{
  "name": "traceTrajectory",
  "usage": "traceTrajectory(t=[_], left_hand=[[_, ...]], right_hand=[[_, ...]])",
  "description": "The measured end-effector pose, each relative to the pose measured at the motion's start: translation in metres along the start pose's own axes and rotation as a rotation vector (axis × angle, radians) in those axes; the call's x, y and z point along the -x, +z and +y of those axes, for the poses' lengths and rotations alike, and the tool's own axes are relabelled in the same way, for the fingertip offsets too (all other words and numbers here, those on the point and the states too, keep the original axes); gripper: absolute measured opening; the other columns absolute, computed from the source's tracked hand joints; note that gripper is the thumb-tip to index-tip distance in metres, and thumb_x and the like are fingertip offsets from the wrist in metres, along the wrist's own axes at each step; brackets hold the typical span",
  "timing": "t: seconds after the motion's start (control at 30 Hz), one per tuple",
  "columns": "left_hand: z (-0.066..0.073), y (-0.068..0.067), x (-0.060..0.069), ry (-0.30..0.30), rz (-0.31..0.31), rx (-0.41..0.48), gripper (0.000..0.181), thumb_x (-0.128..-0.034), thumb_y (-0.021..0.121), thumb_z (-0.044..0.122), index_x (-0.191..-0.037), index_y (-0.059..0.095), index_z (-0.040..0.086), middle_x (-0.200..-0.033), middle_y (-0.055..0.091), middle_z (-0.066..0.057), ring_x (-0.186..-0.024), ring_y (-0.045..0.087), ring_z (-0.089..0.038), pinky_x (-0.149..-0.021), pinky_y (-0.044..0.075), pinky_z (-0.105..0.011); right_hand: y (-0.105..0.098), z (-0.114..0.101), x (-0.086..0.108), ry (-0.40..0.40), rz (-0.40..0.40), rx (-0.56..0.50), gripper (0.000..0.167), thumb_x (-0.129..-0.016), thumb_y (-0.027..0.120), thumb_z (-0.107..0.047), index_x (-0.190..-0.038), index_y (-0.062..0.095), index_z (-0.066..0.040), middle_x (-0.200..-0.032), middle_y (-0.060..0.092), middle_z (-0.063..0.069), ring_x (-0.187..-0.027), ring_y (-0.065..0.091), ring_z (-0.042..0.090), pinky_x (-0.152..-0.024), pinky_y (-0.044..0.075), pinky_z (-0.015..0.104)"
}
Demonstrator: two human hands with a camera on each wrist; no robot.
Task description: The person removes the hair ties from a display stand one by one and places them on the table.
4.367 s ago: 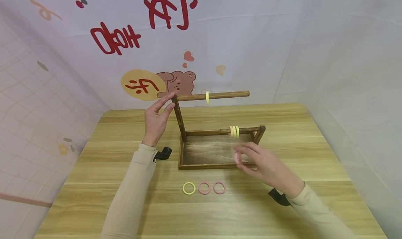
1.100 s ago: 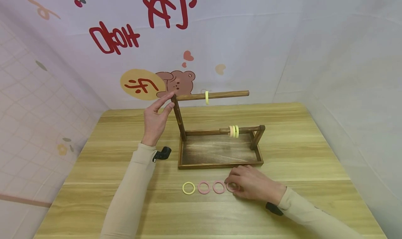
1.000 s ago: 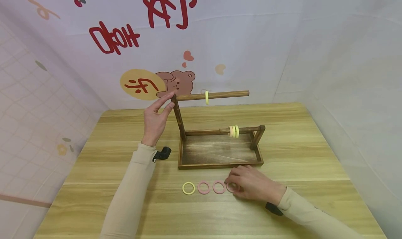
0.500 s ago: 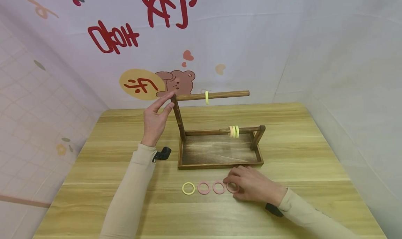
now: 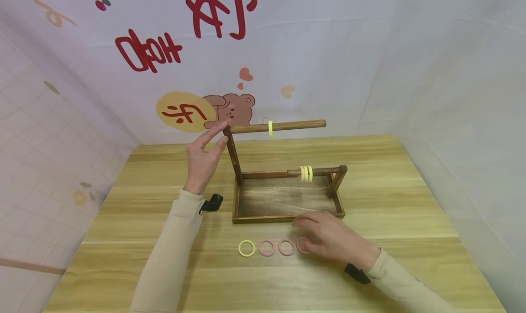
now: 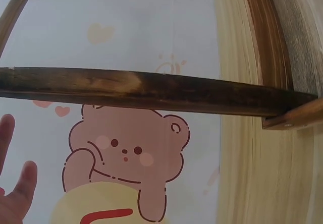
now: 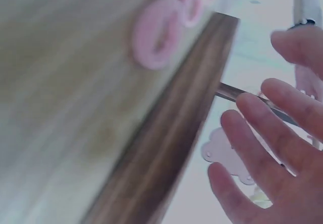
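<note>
My right hand (image 5: 339, 237) hovers just above the rightmost pink ring (image 5: 297, 245), fingers spread and holding nothing; the right wrist view shows the same hand (image 7: 282, 148) apart from the ring. Left of that ring, two more pink rings and a yellow ring (image 5: 240, 248) lie flat in a row. My left hand (image 5: 201, 164) is beside the top of the stand's left post (image 5: 233, 155), thumb and fingers extended; whether it touches I cannot tell. A yellow ring (image 5: 270, 129) hangs on the upper bar (image 5: 302, 124). Several pale rings (image 5: 306, 173) sit on the lower bar.
The wooden stand has a shallow tray base (image 5: 263, 220) behind the ring row, with a short right post (image 5: 338, 181). Its upper bar has a free right end. A printed cloth (image 5: 328, 71) hangs behind the wooden table (image 5: 382, 189).
A pink ring that my right hand carried in front of the stand now lies at the row's right end. The right hand has let go and risen slightly. My left hand stays put.
</note>
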State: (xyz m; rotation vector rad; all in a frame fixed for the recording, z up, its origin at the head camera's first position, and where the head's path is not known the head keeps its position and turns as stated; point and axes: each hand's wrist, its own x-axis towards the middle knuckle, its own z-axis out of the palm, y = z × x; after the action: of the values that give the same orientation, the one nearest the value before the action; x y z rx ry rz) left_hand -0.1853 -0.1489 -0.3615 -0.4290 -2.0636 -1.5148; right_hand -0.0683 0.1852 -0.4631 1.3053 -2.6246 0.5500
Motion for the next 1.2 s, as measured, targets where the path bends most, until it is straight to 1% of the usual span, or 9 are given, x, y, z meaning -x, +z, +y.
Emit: traceTrajectory(t=[0.17, 0.27, 0.37, 0.5, 0.63, 0.8, 0.93, 1.03, 1.2], left_hand=[[-0.02, 0.0, -0.002, 0.061, 0.021, -0.043, 0.033, -0.0959, 0.074, 0.005, -0.129, 0.074, 0.008, -0.129, 0.072, -0.006, -0.128, 0.063, -0.021, -0.113, 0.045, -0.04], [-0.021, 0.001, -0.003, 0.111, 0.045, -0.067, 0.03, -0.0965, 0.075, 0.01, -0.126, 0.076, 0.01, -0.126, 0.074, -0.003, -0.124, 0.065, -0.019, -0.111, 0.046, -0.038], [-0.02, 0.002, -0.005, 0.151, 0.072, -0.074, 0.026, -0.0968, 0.075, 0.012, -0.122, 0.078, 0.007, -0.124, 0.074, -0.004, -0.122, 0.066, -0.019, -0.11, 0.047, -0.037], [-0.019, 0.003, -0.006, 0.179, 0.096, -0.07, 0.024, -0.0957, 0.076, 0.009, -0.119, 0.078, 0.005, -0.123, 0.075, -0.007, -0.123, 0.066, -0.025, -0.111, 0.047, -0.037], [-0.02, 0.004, -0.006, 0.213, 0.111, -0.078, 0.023, -0.0946, 0.076, 0.008, -0.117, 0.079, 0.003, -0.122, 0.075, -0.009, -0.122, 0.066, -0.032, -0.11, 0.047, -0.037], [-0.021, 0.005, -0.007, 0.226, 0.115, -0.081, 0.023, -0.094, 0.076, 0.007, -0.116, 0.079, 0.003, -0.119, 0.076, -0.008, -0.116, 0.069, -0.026, -0.106, 0.051, -0.037], [-0.021, 0.005, -0.008, 0.216, 0.113, -0.092, 0.022, -0.0938, 0.077, 0.008, -0.115, 0.08, 0.004, -0.118, 0.077, -0.007, -0.114, 0.07, -0.023, -0.105, 0.052, -0.037], [-0.021, 0.005, -0.008, 0.214, 0.106, -0.102, 0.022, -0.0939, 0.076, 0.007, -0.116, 0.079, 0.004, -0.118, 0.076, -0.007, -0.115, 0.07, -0.024, -0.105, 0.052, -0.038], [-0.021, 0.004, -0.008, 0.213, 0.103, -0.107, 0.023, -0.0937, 0.077, 0.007, -0.117, 0.079, 0.004, -0.119, 0.076, -0.008, -0.116, 0.07, -0.024, -0.106, 0.051, -0.038]], right_hand=[[-0.011, -0.001, -0.009, -0.003, 0.108, -0.002, 0.038, -0.091, 0.08, -0.029, -0.124, 0.072, -0.012, -0.123, 0.07, -0.001, -0.114, 0.066, 0.021, -0.097, 0.055, 0.045], [-0.015, 0.0, -0.016, -0.014, 0.203, -0.006, 0.031, -0.099, 0.071, -0.035, -0.119, 0.073, -0.012, -0.118, 0.071, -0.001, -0.109, 0.068, 0.021, -0.093, 0.056, 0.044], [-0.02, 0.001, -0.023, -0.036, 0.297, -0.02, 0.038, -0.106, 0.057, -0.044, -0.117, 0.073, -0.011, -0.116, 0.072, 0.001, -0.106, 0.069, 0.023, -0.09, 0.057, 0.044], [-0.03, 0.005, -0.034, -0.061, 0.379, -0.054, 0.039, -0.108, 0.055, -0.042, -0.114, 0.074, -0.008, -0.114, 0.073, 0.002, -0.105, 0.069, 0.025, -0.089, 0.057, 0.044], [-0.045, 0.007, -0.045, -0.056, 0.429, -0.094, 0.038, -0.108, 0.056, -0.04, -0.115, 0.073, -0.006, -0.113, 0.074, 0.004, -0.105, 0.068, 0.026, -0.09, 0.054, 0.043], [-0.064, 0.01, -0.057, -0.035, 0.494, -0.113, 0.037, -0.106, 0.061, -0.038, -0.117, 0.073, -0.005, -0.113, 0.074, 0.006, -0.105, 0.069, 0.027, -0.093, 0.053, 0.039], [-0.078, 0.013, -0.067, -0.039, 0.541, -0.12, 0.027, -0.094, 0.076, -0.017, -0.116, 0.074, -0.003, -0.113, 0.075, 0.008, -0.103, 0.071, 0.027, -0.09, 0.056, 0.035], [-0.088, 0.016, -0.074, -0.033, 0.561, -0.128, 0.034, -0.084, 0.081, -0.004, -0.118, 0.074, -0.004, -0.114, 0.075, 0.009, -0.103, 0.072, 0.027, -0.091, 0.056, 0.031], [-0.102, 0.021, -0.087, -0.047, 0.574, -0.111, 0.032, -0.091, 0.078, -0.013, -0.121, 0.073, -0.003, -0.119, 0.074, 0.011, -0.109, 0.07, 0.028, -0.093, 0.056, 0.031]])
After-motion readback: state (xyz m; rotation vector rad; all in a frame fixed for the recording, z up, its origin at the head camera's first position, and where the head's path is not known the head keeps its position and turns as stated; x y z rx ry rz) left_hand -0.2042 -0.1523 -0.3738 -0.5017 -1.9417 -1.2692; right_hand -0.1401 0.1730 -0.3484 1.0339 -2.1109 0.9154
